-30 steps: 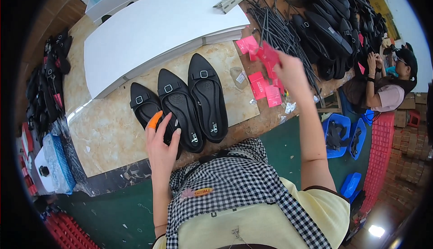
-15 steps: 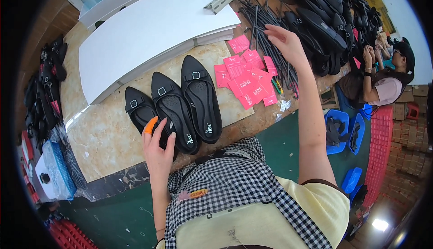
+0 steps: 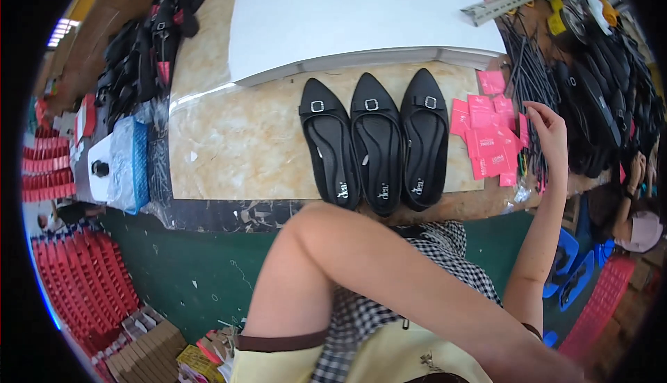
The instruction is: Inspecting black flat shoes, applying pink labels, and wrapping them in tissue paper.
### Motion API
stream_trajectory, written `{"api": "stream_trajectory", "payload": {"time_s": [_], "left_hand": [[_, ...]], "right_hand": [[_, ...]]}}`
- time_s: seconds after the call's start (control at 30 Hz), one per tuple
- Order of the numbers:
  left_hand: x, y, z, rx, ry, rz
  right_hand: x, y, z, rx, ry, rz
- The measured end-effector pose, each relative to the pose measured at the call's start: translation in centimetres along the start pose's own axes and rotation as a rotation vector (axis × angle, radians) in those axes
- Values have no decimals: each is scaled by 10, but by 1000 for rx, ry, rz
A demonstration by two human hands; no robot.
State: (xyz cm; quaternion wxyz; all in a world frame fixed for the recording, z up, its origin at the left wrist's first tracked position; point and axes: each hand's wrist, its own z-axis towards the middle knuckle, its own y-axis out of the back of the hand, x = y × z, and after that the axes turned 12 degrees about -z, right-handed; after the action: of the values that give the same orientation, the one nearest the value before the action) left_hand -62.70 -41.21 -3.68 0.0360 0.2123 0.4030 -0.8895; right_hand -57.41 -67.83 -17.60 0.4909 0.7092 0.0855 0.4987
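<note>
Three black pointed-toe flats stand in a row on the table, toes away from me: a left shoe (image 3: 326,133), a middle shoe (image 3: 379,140) and a right shoe (image 3: 425,136). Each has a bow with a square buckle. My right hand (image 3: 549,133) is over the right side, beside the pink cards (image 3: 492,148) and the thin black sticks (image 3: 531,63). Its fingers are loosely curved and apart, with nothing visible in them. My left arm is bent across my chest, its forearm running to the lower right; the left hand is out of sight.
A stack of white sheets (image 3: 361,22) lies behind the shoes, with a metal angle bar (image 3: 504,4) at its right. Black shoes (image 3: 590,112) are piled at right and more (image 3: 142,56) at far left. A blue basket (image 3: 139,164) stands left; another person (image 3: 636,230) sits far right.
My left hand has left the shoes and gone out of view, the arm folding across my chest. My view has turned left. The right hand has drawn back along the sticks.
</note>
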Motion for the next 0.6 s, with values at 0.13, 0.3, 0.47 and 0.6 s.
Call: {"api": "stream_trajectory", "payload": {"time_s": [0.13,0.3,0.47,0.6], "left_hand": [[59,-7,38,-15,19,45],[32,2,24,-11,31,81],[-31,3,-13,16,65,114],[-17,8,6,-9,84,147]], "right_hand": [[-4,-27,32,-99,153,-243],[11,-58,75,45,-113,-345],[-16,-85,110,-153,-5,-598],[-34,-86,119,-151,-88,-630]]}}
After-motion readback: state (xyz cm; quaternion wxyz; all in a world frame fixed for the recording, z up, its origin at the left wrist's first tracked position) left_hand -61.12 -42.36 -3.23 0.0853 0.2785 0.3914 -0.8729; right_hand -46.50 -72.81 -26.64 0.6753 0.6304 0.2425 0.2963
